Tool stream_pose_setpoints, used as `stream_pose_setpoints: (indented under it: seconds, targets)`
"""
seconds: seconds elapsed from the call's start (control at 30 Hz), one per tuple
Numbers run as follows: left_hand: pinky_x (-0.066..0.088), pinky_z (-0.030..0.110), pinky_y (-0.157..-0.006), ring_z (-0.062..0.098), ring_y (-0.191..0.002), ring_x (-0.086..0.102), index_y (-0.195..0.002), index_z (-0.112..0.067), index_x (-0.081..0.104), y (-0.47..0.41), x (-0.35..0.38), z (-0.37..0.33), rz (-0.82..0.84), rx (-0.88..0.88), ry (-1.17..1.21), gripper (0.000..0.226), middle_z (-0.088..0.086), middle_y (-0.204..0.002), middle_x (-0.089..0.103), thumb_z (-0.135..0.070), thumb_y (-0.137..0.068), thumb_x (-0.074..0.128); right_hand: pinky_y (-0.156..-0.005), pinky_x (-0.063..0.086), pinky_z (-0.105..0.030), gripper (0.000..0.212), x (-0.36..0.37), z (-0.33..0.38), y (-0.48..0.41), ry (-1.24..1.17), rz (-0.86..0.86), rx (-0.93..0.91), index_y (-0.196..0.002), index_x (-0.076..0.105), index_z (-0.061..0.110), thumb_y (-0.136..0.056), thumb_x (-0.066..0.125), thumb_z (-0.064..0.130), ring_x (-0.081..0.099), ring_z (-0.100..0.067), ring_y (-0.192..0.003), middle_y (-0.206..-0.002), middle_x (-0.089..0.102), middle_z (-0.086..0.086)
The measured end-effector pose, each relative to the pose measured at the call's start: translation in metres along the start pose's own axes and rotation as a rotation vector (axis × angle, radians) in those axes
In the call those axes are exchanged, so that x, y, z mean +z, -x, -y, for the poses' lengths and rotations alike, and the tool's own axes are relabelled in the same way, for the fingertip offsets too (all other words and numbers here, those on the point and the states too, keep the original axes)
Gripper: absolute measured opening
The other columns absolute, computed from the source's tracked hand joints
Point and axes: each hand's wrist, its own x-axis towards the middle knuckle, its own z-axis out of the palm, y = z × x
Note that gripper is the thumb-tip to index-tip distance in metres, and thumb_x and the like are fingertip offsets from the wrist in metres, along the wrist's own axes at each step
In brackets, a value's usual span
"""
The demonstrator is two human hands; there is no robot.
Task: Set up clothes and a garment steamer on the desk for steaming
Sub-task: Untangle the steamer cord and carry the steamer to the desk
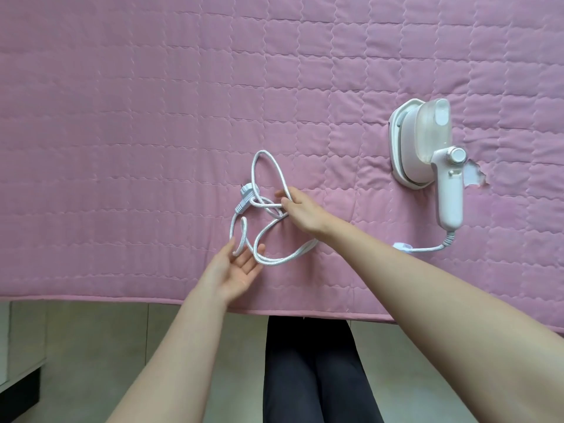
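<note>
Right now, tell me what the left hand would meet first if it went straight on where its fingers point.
The white cord: its loops lie right at the left hand's fingertips. Beyond them, likely the plug, though the hand's height over the pink cover is unclear.

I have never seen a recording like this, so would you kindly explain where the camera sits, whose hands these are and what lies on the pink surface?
This is a single picture from a camera worn on a person's head, looking forward and down. The two bare arms reaching in from the bottom are therefore the wearer's own; there is no robot.

The desk is spread with a pink quilted cover, which has a small tear at the right. Beside that tear lies a white garment steamer, which neither hand touches. Its white braided cord runs left into a loose tangle that ends in a plug.

The right hand hooks its fingers round loops of that cord. The left hand is open, palm up, at the lower loops. No clothes are in view.
</note>
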Motion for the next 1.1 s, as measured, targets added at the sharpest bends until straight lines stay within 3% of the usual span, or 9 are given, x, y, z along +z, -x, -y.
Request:
stream_pose_setpoints:
  seconds: [0.07,0.17,0.33,0.43,0.53,0.67,0.9,1.03,1.1]
  targets:
    - [0.058,0.034,-0.063,0.02,-0.061,0.07,-0.09,-0.005,0.056,-0.003,0.007,-0.005,0.004,0.089,-0.24,0.014,0.017,-0.094,0.065,-0.002,-0.096,0.043,-0.099,0.041,-0.041,0.023,0.0,0.0,0.003,-0.044,0.03,-0.01,-0.111,0.054,0.016,-0.096,0.037,0.018,0.056,-0.024,-0.104,-0.085,0.062,0.005]
    - [0.049,0.032,-0.06,0.016,-0.046,0.058,-0.105,-0.003,0.054,-0.004,0.015,-0.008,0.013,0.2,-0.474,0.029,0.011,-0.077,0.06,0.014,-0.088,0.038,-0.082,0.045,-0.04,0.016,0.001,0.0,0.013,-0.103,0.05,-0.038,-0.088,0.052,0.015,-0.093,0.037,0.019,0.054,-0.018,-0.078,-0.073,0.055,0.003]
    - [0.034,0.025,-0.048,0.011,-0.037,0.035,-0.103,-0.009,0.055,-0.008,0.035,-0.003,-0.031,0.275,-0.294,0.014,0.013,-0.074,0.068,-0.01,-0.097,0.042,-0.057,0.037,-0.021,0.02,-0.003,0.0,0.048,-0.242,-0.031,-0.066,-0.08,0.039,0.015,-0.099,0.034,0.016,0.038,-0.013,-0.062,-0.07,0.042,-0.001]
    - [0.032,0.024,-0.047,0.011,-0.037,0.035,-0.094,-0.01,0.059,-0.008,0.053,0.011,-0.033,0.198,-0.364,0.049,0.002,-0.055,0.053,-0.055,-0.096,0.04,-0.067,0.044,-0.042,0.028,-0.009,-0.001,0.077,-0.221,-0.121,-0.077,-0.071,0.034,0.021,-0.099,0.035,0.023,0.04,-0.017,-0.064,-0.065,0.039,0.006]
    - [0.044,0.028,-0.056,0.017,-0.052,0.05,-0.085,-0.008,0.061,-0.003,0.071,0.023,0.119,0.12,-0.331,0.065,0.007,-0.066,0.052,-0.073,-0.078,0.05,-0.076,0.044,-0.045,0.028,-0.02,-0.006,0.105,-0.064,-0.162,-0.133,-0.074,0.039,0.018,-0.1,0.036,0.026,0.053,-0.024,-0.074,-0.07,0.048,0.002]
    - [0.053,0.036,-0.071,0.021,-0.068,0.062,-0.095,-0.007,0.064,0.002,0.086,0.036,0.211,0.151,-0.327,0.066,0.006,-0.077,0.061,-0.063,-0.061,0.075,-0.068,0.033,-0.033,0.019,-0.033,-0.015,0.124,0.11,-0.112,-0.227,-0.083,0.04,0.018,-0.101,0.036,0.022,0.045,-0.012,-0.071,-0.074,0.051,0.011]
    - [0.052,0.03,-0.055,0.02,-0.061,0.061,-0.097,-0.005,0.056,0.02,0.102,0.043,0.307,0.202,-0.399,0.038,0.013,-0.075,0.06,-0.034,-0.077,0.072,-0.079,0.031,-0.029,0.016,-0.039,-0.037,0.12,0.388,-0.136,-0.329,-0.088,0.045,0.018,-0.099,0.041,0.028,0.034,-0.017,-0.088,-0.088,0.043,0.003]
    - [0.057,0.031,-0.063,0.021,-0.068,0.066,-0.093,-0.002,0.06,0.028,0.113,0.04,0.225,0.213,-0.55,0.008,0.014,-0.078,0.066,-0.004,-0.085,0.062,-0.094,0.032,-0.032,0.025,-0.045,-0.044,0.125,0.513,-0.227,-0.281,-0.104,0.052,0.012,-0.099,0.037,0.032,0.031,-0.021,-0.101,-0.11,0.04,-0.003]
    - [0.059,0.032,-0.069,0.022,-0.07,0.068,-0.097,0.001,0.064,0.031,0.116,0.038,0.201,0.157,-0.656,0.013,0.016,-0.082,0.068,-0.003,-0.087,0.058,-0.098,0.031,-0.035,0.026,-0.051,-0.046,0.127,0.545,-0.257,-0.251,-0.106,0.052,0.013,-0.1,0.036,0.032,0.031,-0.023,-0.109,-0.123,0.038,-0.005]
